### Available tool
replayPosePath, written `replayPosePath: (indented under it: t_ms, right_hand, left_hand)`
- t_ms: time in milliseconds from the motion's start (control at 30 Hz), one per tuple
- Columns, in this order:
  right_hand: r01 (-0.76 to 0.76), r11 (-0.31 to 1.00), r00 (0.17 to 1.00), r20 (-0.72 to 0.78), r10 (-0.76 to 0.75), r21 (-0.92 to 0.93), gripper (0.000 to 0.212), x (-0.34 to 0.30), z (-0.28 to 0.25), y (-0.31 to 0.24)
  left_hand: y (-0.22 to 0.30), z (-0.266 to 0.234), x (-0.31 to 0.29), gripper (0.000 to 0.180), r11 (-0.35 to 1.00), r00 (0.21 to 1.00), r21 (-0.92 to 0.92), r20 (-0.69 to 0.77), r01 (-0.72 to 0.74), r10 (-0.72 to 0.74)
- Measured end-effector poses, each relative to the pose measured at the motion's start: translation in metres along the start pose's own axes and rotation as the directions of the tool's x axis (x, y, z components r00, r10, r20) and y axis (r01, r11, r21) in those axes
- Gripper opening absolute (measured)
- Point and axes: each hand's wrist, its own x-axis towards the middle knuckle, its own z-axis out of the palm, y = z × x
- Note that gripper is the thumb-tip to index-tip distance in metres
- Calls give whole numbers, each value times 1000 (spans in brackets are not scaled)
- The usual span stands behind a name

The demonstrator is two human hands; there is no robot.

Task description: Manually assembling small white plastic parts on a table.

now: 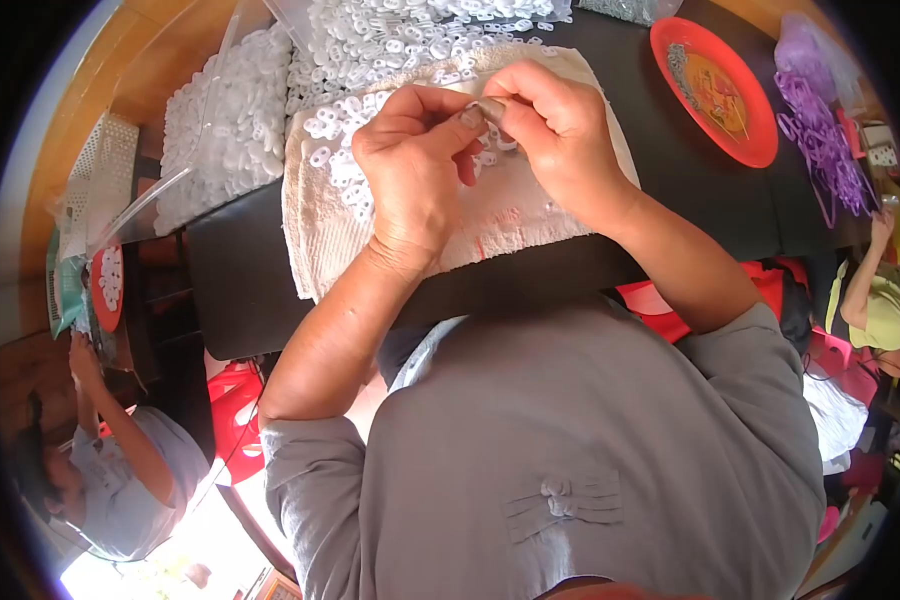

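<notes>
My left hand [410, 160] and my right hand [562, 130] meet fingertip to fingertip above a cream towel [530, 222]. Both are closed in a pinch. Whatever lies between the fingertips is too small and covered to make out. Under and beside my left hand, small white plastic pieces [348, 168] with paired holes are scattered over the cloth. A large heap of the same white pieces [390, 42] rises just beyond the towel.
Clear bags of white pieces [230, 130] sit at the left. On the dark table [240, 270], a red oval plate [760, 140] holds small metal parts and thin orange pieces. Purple straps [830, 140] lie far right. Other people [120, 490] work at both sides.
</notes>
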Motion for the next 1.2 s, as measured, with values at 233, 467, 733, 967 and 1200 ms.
replayPosePath:
  t_ms: [233, 467, 733, 967, 1200]
  right_hand:
    - [73, 987, 994, -92, -60, 146, 4, 8, -2, 1]
    - [534, 673, 841, 401, -363, -512, 13, -5, -2, -7]
    - [526, 632, 833, 494, -248, -569, 8, -7, -2, -9]
    - [531, 633, 821, 527, -220, -563, 7, -12, -1, -12]
    - [-310, 916, 950, 115, 290, 253, 14, 17, -31, -24]
  left_hand:
    - [7, -14, 17, 5, 994, 995, 39, 11, -101, 100]
    - [7, -29, 32, 8, 994, 989, -75, -133, -82, 72]
    - [14, -24, 25, 7, 996, 994, -56, -95, -68, 63]
    - [12, -21, 23, 7, 997, 996, -61, -73, -52, 47]
    - [11, -12, 13, 10, 999, 1000, -41, 1, -5, 5]
